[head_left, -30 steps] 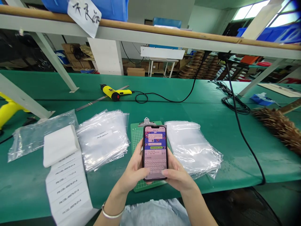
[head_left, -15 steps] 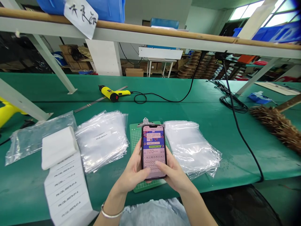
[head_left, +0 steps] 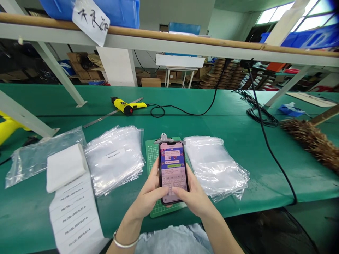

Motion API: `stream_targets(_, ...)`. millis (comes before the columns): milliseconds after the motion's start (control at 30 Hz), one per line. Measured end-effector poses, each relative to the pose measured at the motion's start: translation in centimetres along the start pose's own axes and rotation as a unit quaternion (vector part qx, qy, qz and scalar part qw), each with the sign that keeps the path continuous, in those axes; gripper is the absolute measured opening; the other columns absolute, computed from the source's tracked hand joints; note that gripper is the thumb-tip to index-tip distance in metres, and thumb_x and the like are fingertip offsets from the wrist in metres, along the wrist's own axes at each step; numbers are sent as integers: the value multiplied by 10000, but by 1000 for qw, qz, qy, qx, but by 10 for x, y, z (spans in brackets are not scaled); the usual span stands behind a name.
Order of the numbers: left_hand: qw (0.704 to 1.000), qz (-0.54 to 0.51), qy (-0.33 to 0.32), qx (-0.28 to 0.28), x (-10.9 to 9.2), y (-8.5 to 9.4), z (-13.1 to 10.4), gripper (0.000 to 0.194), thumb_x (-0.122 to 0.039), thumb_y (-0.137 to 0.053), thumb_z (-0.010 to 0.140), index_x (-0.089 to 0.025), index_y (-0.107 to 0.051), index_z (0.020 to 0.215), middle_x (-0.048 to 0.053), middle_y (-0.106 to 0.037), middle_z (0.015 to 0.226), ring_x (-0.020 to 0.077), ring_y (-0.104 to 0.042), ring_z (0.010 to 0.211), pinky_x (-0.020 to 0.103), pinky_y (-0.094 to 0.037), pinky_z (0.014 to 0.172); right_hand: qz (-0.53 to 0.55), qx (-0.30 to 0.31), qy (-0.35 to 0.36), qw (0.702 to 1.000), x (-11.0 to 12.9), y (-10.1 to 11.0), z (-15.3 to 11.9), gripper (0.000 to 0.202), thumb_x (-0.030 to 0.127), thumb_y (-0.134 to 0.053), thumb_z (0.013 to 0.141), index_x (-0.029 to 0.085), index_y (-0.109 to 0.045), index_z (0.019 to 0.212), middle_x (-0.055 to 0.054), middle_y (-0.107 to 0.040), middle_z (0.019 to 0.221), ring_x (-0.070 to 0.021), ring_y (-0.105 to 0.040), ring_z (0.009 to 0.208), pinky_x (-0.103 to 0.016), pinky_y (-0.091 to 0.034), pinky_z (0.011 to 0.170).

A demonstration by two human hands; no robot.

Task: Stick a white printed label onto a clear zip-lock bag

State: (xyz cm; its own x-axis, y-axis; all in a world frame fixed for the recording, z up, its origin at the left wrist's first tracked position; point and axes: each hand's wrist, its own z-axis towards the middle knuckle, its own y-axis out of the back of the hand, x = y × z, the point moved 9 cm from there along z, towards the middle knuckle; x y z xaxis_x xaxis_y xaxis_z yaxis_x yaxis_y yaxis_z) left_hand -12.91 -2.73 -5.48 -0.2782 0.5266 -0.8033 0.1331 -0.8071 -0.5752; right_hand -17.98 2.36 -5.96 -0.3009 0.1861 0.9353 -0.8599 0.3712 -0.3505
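Observation:
Between my two hands is a smartphone, upright, with a chat and a keyboard on its screen. My left hand grips its left side, thumb over the keys. From the other side my right hand holds it, that thumb also at the keyboard. Under the phone lies a green clipboard with a grid and a metal clip. A stack of clear plastic bags, one bearing a printed label, lies to the left. More clear bags are piled on the right. A folded strip of printed labels hangs toward the front left edge.
A yellow heat gun rests across a metal ruler farther back, its black cord running right. Black cables and a brown bristly duster lie at the right. A shelf beam with blue bins crosses above the green table.
My thumbs have shifted over the keyboard; the left has moved up and inward, the right slightly down and left. The keyboard's suggestion row has changed. Both hands still hold the phone.

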Motion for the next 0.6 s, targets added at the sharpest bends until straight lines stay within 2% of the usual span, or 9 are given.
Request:
stream_targets(167, 1000, 2, -21, 13, -3, -2, 0, 787, -198, -622, 763, -310, -181, 1405, 68, -393, 1396, 322, -362, 1260, 433, -402, 981, 28, 20, -9, 999, -3, 1, -3, 696, 314, -664, 753, 265, -295, 1340, -81, -463, 1315, -261, -431, 1223, -480, -355, 1027)
stream_targets(267, 999, 2, -28, 22, -4, -3, -1, 768, -189, -611, 774, -325, -189, 1401, 58, -382, 1404, 313, -359, 1264, 433, -383, 999, 55, 32, -22, 998, -6, 1, -4, 724, 302, -656, 763, 277, -248, 1361, -85, -438, 1341, -261, -437, 1217, -467, -393, 997)
stream_targets(433, 999, 26, -35, 14, -5, -3, -1, 693, -223, -577, 818, -306, -211, 1401, 58, -391, 1399, 297, -339, 1279, 435, -338, 1037, 99, 56, -47, 992, -7, -5, -5, 720, 275, -648, 770, 306, -233, 1357, -92, -439, 1334, -267, -523, 1117, -409, -541, 794)
stream_targets(500, 999, 36, -30, -12, -4, 0, -1, 629, -246, -532, 855, -293, -220, 1400, 56, -394, 1399, 280, -329, 1288, 431, -326, 1049, 113, 66, -54, 990, -6, -8, -6, 704, 262, -642, 774, 304, -241, 1351, -98, -443, 1327, -265, -563, 1057, -378, -567, 707)
stream_targets(600, 996, 49, -17, -77, 0, 10, -1, 551, -263, -465, 897, -264, -234, 1397, 59, -384, 1406, 256, -315, 1298, 412, -312, 1063, 124, 72, -54, 988, -4, -9, -6, 705, 237, -642, 772, 303, -242, 1349, -99, -437, 1330, -256, -586, 1017, -365, -572, 678)
